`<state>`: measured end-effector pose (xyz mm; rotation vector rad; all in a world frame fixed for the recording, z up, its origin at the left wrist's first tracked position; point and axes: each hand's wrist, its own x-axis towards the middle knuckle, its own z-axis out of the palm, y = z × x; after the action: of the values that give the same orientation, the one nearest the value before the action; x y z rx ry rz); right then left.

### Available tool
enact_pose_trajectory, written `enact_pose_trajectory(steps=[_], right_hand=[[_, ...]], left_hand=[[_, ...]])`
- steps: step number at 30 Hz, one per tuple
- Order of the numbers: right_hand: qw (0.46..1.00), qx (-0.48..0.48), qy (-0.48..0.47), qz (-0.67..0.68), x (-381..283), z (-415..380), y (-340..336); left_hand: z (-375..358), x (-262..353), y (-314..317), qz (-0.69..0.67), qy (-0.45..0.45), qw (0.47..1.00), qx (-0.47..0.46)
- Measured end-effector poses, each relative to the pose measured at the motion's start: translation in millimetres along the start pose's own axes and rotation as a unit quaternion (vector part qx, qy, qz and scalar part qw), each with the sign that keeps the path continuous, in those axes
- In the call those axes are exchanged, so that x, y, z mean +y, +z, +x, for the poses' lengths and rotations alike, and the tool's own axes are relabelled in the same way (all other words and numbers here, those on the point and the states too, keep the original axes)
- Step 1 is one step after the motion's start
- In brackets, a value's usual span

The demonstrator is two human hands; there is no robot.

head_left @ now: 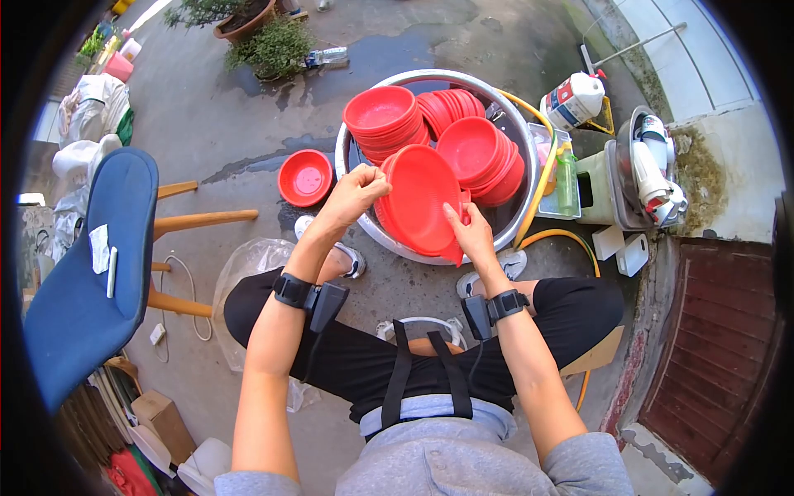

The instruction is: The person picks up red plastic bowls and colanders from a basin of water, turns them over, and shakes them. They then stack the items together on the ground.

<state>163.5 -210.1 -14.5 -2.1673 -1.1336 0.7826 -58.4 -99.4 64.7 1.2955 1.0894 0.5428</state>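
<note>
A tilted red plastic bowl (423, 198) is held between my two hands over a big metal basin (340, 153). My left hand (357, 195) is closed at the bowl's left rim; its fingertips are partly hidden. At the lower right rim, my right hand (471, 234) grips the bowl with the thumb on its inner face. A small red flap hangs under that rim, and I cannot make out what it is. Stacks of red bowls (380, 110) fill much of the basin, with another stack (470, 149) to the right.
A single red bowl (305, 177) sits on the ground left of the basin. A yellow hose (542, 178) curves along the basin's right side. Further right are a white jug (574, 99) and a clear tray (556, 207) with bottles. A blue chair (91, 248) stands at left.
</note>
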Motion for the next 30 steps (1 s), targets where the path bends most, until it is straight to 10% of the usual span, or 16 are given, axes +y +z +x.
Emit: enact_pose_trajectory(steps=[13,30], right_hand=[[0.923,-0.011,0.040,0.382,7.4,2.0,-7.6],[0.849,-0.215,0.096,0.473,-9.4,-14.1,-39.6]], left_hand=[[-4.7,-17.9,6.6,0.304,0.120,0.927,0.184],[-4.3,-17.0,4.0,0.365,0.121,0.897,0.218]])
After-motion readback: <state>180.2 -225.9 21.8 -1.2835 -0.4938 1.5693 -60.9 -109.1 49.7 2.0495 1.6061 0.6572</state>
